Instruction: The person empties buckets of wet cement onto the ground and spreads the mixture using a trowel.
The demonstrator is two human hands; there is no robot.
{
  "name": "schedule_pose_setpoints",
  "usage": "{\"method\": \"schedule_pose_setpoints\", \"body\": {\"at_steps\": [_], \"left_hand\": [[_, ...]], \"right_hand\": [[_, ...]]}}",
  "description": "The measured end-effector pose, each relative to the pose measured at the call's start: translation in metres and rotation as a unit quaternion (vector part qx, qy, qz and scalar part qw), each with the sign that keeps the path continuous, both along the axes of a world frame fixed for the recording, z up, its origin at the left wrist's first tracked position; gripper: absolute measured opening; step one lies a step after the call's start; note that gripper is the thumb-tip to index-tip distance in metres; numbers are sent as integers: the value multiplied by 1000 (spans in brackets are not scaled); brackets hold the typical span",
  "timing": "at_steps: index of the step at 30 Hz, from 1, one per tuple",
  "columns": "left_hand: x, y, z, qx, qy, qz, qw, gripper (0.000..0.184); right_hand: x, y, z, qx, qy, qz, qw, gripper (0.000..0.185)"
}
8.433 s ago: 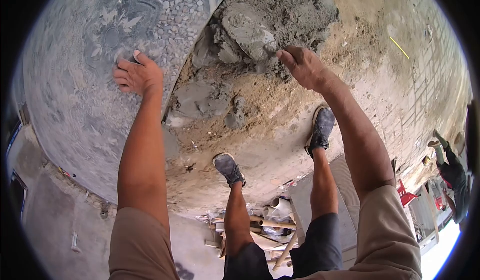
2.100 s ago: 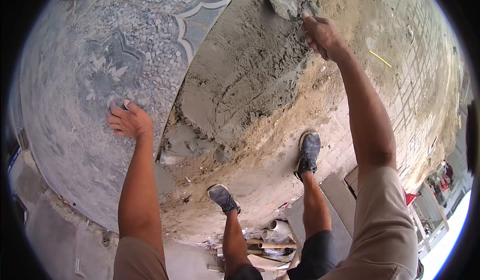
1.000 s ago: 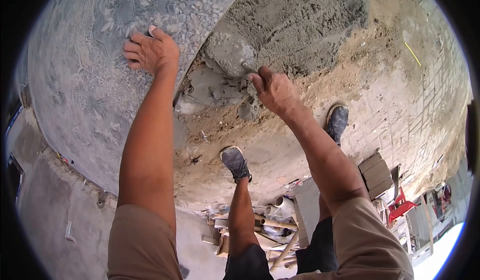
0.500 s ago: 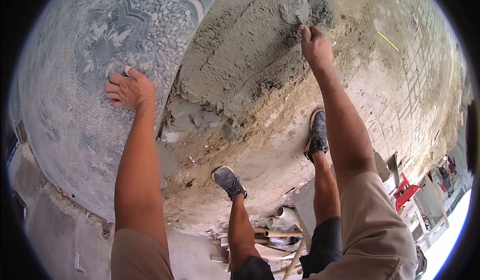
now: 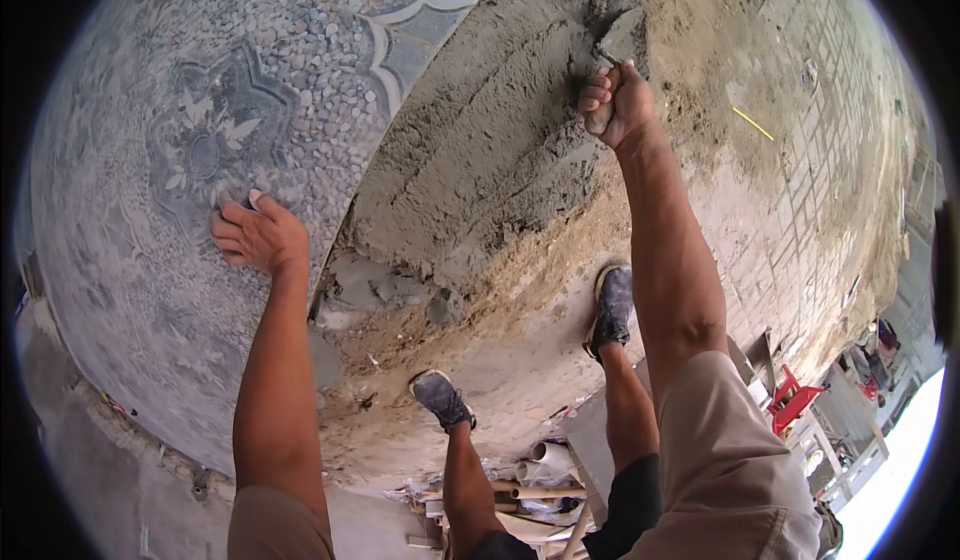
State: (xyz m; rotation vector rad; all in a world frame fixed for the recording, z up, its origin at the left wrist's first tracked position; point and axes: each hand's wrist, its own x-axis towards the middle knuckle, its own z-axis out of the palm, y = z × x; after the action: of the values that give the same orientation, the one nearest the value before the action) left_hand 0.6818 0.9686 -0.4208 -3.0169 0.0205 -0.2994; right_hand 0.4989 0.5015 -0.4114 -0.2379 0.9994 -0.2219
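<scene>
While right fingers (image 5: 600,93) grip a trowel (image 5: 624,34) over wet cement (image 5: 470,140), left fingers (image 5: 233,230) rest slightly spread on patterned paving (image 5: 110,160); pipes (image 5: 549,457) lie near.

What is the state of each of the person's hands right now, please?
Left hand: open, fingers bent, apparently resting on the patterned floor.
Right hand: closed, holding the trowel by its handle.

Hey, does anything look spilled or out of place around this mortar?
Slightly: a grey lump and grey smears lie below the main mortar bed, beside bare dirt, like stray spillage. A bright yellow strip also lies alone off to the right, seemingly unrelated.
</scene>
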Motion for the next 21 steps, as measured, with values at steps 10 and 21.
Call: {"method": "schedule_pose_setpoints", "body": {"at_steps": [10,21], "left_hand": [[4,-1,-1,4,16,45,999,61],[1,1,-4,-8,-9,23,1000,64]], "right_hand": [[62,-54,54,-257,232,359,867,49],[63,-38,70,-273,228,453,818,45]]}}
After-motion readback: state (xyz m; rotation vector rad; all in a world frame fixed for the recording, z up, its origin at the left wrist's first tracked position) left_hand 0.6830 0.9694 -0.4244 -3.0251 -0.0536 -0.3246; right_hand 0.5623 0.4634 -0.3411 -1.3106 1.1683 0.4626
